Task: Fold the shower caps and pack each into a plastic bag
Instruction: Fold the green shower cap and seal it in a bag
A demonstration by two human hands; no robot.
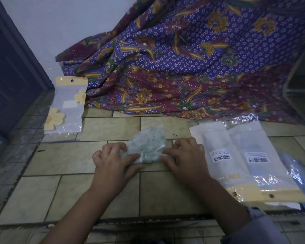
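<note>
Bare forearms reach in from the near edge, and the left hand point(111, 161) and right hand point(185, 155) meet over the shower cap point(148, 141), a pale green-speckled wad lying on the tiled floor point(60, 155). Fingers point(120, 147) of both hands are curled and clamped on its near corners, probably to pin a fold flat; the end beyond the fingers lies loose. Just right of the fingers lie two barcoded plastic bags point(217, 143), within easy reach for packing. A flower-printed bag point(67, 106) rests well to their left. Behind, a purple batik cloth point(183, 59) drapes against a pale wall point(60, 23), beside a dark door point(11, 76).
</note>
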